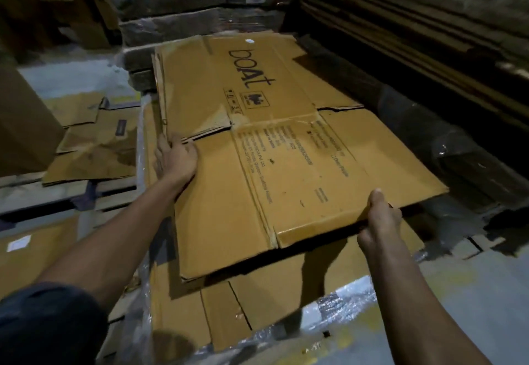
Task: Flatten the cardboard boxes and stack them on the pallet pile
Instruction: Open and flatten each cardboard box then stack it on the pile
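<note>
Left hand (178, 158) grips the left edge of the flattened brown "boAt" cardboard box (274, 147); right hand (380, 218) pinches its near right corner. Box held just over the plastic-wrapped pallet pile (257, 301). Placing step; next, likely square it and let go.

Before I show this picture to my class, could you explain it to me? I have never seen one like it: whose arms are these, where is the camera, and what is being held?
There is no machine here. A person wears a camera on the head, so you look forward and down along their own two bare arms. The left hand grips the left edge of a flattened cardboard box printed "boAt". The right hand pinches its near edge, thumb on top. The box's near end is lifted above a pile of flat cardboard, which has clear plastic wrap around its near edge. More flattened boxes lie to the left, and dark wrapped stacks stand behind.
</note>
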Action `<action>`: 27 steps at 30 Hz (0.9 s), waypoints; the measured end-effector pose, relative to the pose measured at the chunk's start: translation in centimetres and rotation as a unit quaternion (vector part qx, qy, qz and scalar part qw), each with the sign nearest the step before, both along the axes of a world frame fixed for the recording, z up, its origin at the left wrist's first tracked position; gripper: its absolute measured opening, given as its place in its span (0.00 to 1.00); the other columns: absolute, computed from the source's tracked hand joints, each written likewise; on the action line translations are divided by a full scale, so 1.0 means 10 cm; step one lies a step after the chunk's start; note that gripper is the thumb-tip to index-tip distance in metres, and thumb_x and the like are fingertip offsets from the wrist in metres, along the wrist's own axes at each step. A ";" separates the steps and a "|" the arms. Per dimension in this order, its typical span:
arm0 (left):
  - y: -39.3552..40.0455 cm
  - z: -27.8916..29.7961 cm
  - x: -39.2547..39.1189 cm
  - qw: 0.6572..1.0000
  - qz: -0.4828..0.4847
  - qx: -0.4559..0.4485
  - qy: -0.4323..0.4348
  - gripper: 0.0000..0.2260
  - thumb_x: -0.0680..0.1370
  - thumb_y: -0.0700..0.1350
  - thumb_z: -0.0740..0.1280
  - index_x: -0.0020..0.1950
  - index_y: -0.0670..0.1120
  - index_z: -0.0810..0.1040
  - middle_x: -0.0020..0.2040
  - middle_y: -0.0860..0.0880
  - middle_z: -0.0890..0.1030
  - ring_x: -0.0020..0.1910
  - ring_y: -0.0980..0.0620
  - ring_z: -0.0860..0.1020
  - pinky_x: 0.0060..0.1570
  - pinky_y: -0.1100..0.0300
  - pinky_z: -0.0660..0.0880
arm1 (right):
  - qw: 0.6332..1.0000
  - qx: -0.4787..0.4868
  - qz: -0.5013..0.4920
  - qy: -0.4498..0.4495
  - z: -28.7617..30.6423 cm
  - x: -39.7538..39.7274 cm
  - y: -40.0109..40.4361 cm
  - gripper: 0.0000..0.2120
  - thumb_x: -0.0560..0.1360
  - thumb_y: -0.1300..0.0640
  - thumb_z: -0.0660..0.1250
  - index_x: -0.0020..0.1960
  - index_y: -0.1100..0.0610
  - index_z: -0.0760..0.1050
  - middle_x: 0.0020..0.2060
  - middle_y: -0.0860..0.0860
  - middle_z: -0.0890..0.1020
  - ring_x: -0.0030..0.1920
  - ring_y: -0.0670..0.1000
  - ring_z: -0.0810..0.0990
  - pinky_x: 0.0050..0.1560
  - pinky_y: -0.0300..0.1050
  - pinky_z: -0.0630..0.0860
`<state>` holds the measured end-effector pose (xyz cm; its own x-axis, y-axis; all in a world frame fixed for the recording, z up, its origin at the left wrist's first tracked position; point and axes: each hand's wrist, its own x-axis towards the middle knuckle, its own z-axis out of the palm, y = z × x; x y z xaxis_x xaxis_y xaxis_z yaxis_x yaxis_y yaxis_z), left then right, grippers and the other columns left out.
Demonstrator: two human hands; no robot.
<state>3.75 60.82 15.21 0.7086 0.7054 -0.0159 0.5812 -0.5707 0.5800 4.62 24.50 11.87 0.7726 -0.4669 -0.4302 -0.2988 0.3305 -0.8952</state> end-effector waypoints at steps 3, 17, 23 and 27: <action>-0.04 -0.12 -0.09 0.988 -0.091 0.127 0.006 0.23 0.84 0.54 0.52 0.79 0.48 0.60 0.81 0.42 0.50 0.80 0.43 0.47 0.76 0.43 0.46 | 0.986 -0.167 -0.004 0.019 0.04 -0.10 0.03 0.40 0.80 0.48 0.66 0.81 0.55 0.46 0.76 0.58 0.61 0.72 0.60 0.67 0.69 0.55 0.69; -1.25 -0.13 -1.22 0.842 -0.444 0.296 0.077 0.42 0.73 0.79 0.43 0.81 0.59 0.45 0.82 0.48 0.44 0.80 0.42 0.43 0.75 0.35 0.46 | 0.599 -0.677 0.337 -0.263 -0.34 -0.23 -0.49 0.35 0.77 0.26 0.46 0.76 0.44 0.62 0.80 0.55 0.54 0.80 0.59 0.49 0.76 0.60 0.37; -1.28 -0.03 -1.02 0.833 -0.415 0.360 0.065 0.35 0.80 0.71 0.44 0.79 0.50 0.61 0.77 0.42 0.66 0.72 0.37 0.69 0.65 0.40 0.71 | 0.570 -0.684 0.319 -0.325 -0.13 0.11 -0.43 0.33 0.78 0.27 0.45 0.72 0.45 0.68 0.76 0.55 0.63 0.77 0.59 0.56 0.74 0.64 0.42; -1.18 0.05 -0.74 0.875 -0.359 0.313 0.081 0.35 0.77 0.71 0.36 0.80 0.56 0.47 0.81 0.49 0.51 0.79 0.41 0.57 0.73 0.44 0.61 | 0.552 -0.688 0.373 -0.288 0.12 0.45 -0.21 0.36 0.76 0.26 0.43 0.76 0.43 0.63 0.79 0.54 0.59 0.80 0.57 0.50 0.75 0.62 0.37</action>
<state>-3.60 49.02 15.71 0.9972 -0.0150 0.0732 -0.0125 -0.9993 -0.0344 9.10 22.39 13.11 0.7944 0.4947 0.3524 0.5725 -0.8037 -0.1624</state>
